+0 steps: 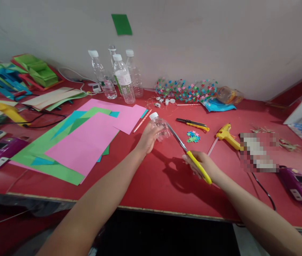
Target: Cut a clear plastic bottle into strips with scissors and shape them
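My left hand (147, 138) is closed round a small clear plastic bottle (160, 125) with a white cap, held tilted above the red table (156, 185). My right hand (200, 165) grips yellow-handled scissors (187, 151). Their blades point up and left and meet the bottle's lower end. A small heap of coloured paper stars (193, 137) lies just beyond the scissors.
Pink, green and blue paper sheets (84, 140) lie to the left. Several water bottles (123, 80) stand by the wall. A yellow box cutter (193, 123), a yellow glue gun (227, 136), a star-covered strip (185, 89) and purple power strips (299, 186) are on the right.
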A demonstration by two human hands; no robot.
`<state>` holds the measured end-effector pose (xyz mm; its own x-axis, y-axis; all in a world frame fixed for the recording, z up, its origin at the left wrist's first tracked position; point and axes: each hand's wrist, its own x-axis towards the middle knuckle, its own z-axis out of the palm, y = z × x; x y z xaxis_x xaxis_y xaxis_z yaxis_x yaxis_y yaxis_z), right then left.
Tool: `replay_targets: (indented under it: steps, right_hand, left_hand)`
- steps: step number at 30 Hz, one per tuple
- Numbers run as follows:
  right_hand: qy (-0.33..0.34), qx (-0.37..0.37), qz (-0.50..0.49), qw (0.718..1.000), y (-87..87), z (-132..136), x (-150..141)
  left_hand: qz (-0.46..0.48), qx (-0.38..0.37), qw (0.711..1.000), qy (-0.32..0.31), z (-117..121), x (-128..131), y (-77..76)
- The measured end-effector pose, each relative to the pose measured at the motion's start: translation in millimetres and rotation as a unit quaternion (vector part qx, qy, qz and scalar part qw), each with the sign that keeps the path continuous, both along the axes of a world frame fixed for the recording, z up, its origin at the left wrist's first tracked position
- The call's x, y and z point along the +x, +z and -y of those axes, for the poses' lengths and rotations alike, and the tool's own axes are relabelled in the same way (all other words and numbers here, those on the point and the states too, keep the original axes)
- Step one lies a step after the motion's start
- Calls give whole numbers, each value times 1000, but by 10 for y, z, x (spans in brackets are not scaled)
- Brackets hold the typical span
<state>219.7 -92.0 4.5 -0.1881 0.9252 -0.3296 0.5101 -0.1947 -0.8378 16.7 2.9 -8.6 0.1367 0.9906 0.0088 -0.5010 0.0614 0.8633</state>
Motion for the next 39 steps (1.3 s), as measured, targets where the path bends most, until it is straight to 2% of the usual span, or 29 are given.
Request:
replay_targets:
  steps: [5, 13, 17, 21, 26, 30, 39]
  right_hand:
    - [-3, -20, -23, 1000, -8, -7, 10]
    - [-1, -17, 21, 1000, 41, -29, 13]
    - [-7, -26, 45, 999, 55, -42, 24]
    - [9, -9, 43, 999, 44, -42, 16]
    - [19, 4, 67, 998, 35, -43, -10]
    - [21, 11, 69, 997, 57, -35, -30]
    - [14, 29, 61, 998, 79, -21, -52]
  left_hand:
    - [-42, 18, 999, -2, -18, 22, -32]
    - [-33, 10, 999, -18, -8, 21, -61]
    - [-30, 12, 999, -6, 18, 50, -52]
    - [-34, -4, 999, 16, 17, 81, -64]
    - [-49, 5, 999, -10, 12, 72, -81]
    - [-57, -7, 998, 3, 26, 69, -78]
    - [-49, -9, 999, -10, 37, 73, -67]
